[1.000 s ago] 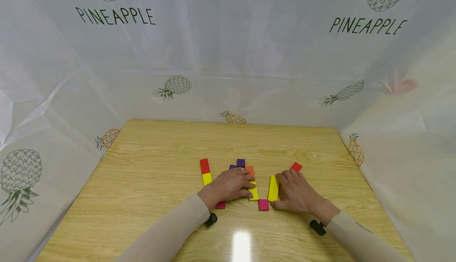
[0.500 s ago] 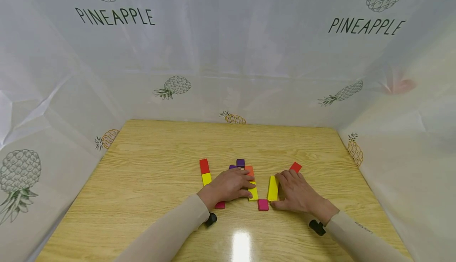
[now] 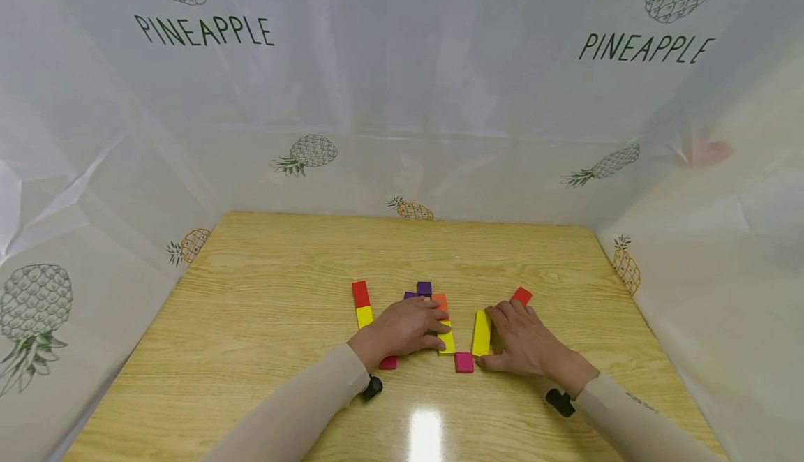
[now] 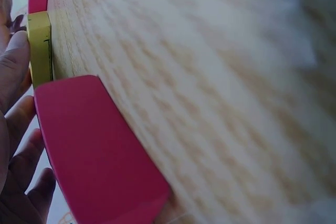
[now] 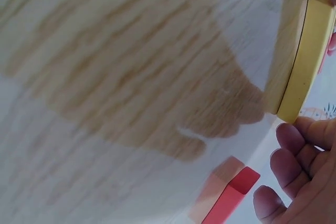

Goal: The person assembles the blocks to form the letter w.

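Note:
In the head view, my left hand (image 3: 403, 326) lies over the blocks, its fingers spread and resting on an orange block (image 3: 440, 301) and a yellow block (image 3: 447, 342). The left wrist view shows the thumb against that yellow block (image 4: 40, 45), with a pink block (image 4: 100, 150) close by. My right hand (image 3: 524, 340) pinches another yellow block (image 3: 481, 333) between thumb and fingers, at its near and far ends. That block touches or nearly touches a small pink block (image 3: 464, 362). A red block (image 3: 521, 296) lies just beyond the right fingers, partly hidden.
Left of the left hand, a red block (image 3: 361, 294) and a yellow block (image 3: 364, 317) lie end to end. Purple blocks (image 3: 424, 287) sit behind it. All rest on a wooden table (image 3: 283, 266), enclosed by pineapple-print sheeting (image 3: 402, 85).

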A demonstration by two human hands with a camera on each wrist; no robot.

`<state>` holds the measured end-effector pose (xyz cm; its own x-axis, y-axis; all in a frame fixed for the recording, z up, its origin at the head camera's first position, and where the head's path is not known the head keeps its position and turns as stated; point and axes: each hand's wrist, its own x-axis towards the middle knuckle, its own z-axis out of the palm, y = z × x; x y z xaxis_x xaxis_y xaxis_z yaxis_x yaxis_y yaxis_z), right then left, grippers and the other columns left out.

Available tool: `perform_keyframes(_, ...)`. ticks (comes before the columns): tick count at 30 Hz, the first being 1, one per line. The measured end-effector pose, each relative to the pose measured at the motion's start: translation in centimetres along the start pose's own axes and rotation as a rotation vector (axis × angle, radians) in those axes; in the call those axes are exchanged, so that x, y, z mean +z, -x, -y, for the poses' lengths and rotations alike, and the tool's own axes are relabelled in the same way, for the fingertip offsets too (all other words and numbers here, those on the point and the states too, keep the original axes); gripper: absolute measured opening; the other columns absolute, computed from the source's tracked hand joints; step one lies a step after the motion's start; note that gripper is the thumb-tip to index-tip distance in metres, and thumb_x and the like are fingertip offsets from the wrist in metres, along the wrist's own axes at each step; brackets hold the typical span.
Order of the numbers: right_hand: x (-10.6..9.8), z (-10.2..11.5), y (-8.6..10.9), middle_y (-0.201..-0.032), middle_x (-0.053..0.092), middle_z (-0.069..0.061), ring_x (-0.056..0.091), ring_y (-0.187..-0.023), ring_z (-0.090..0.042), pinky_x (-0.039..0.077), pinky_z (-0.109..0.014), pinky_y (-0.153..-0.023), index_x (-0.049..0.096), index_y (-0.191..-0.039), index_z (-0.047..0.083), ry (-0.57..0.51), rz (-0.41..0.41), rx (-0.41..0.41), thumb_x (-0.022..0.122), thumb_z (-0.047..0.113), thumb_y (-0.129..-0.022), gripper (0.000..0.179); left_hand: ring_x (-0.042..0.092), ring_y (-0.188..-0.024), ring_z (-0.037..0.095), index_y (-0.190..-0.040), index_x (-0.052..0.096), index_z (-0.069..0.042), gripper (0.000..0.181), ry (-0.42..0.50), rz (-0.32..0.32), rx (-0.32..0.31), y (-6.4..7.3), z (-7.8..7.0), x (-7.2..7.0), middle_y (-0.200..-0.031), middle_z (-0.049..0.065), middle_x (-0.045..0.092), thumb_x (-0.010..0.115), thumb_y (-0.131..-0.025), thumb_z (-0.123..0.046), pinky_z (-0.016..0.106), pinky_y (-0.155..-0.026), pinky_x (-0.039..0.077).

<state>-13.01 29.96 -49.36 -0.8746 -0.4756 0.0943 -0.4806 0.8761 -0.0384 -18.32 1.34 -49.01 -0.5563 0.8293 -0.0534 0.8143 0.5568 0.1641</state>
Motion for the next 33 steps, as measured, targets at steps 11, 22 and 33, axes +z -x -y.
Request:
perform_keyframes(11,-0.4,-1.0,-0.2,-0.126,0.063,-0.014,0.058,-0.114,-0.035,0.050,-0.058,-0.095,0.063,-0.137,0.001,-0.031,-0.074,0.033,0.076,0.063,-0.087,0.081,0.042,-0.154,0.015,-0.144,0.068,-0.033,0.044,0.009,-0.012,0.001,0.0,0.1,0.2,-0.156,-0.012,0.057,0.059,-0.104,-0.052,0.033,-0.129,0.029)
perform_keyframes(22,-0.3,-3.3,-0.4,-0.116,0.065,-0.022,0.058,-0.106,-0.044,0.048,-0.057,-0.083,0.062,-0.126,-0.006,0.008,-0.294,0.115,0.080,0.041,-0.087,0.064,0.042,-0.154,0.015,-0.143,0.068,-0.033,0.043,0.010,-0.020,0.012,0.1,0.1,0.3,-0.156,-0.011,0.057,0.059,-0.105,-0.050,0.034,-0.129,0.029)
perform_keyframes(33,-0.1,-6.0,0.2,-0.122,0.062,-0.028,0.056,-0.111,-0.048,0.044,-0.061,-0.085,0.059,-0.129,-0.008,0.025,-0.202,0.252,0.076,0.052,-0.088,0.075,0.042,-0.154,0.016,-0.143,0.069,-0.032,0.042,0.021,-0.019,0.010,0.2,0.0,0.1,-0.155,-0.011,0.057,0.060,-0.105,-0.049,0.033,-0.129,0.029)
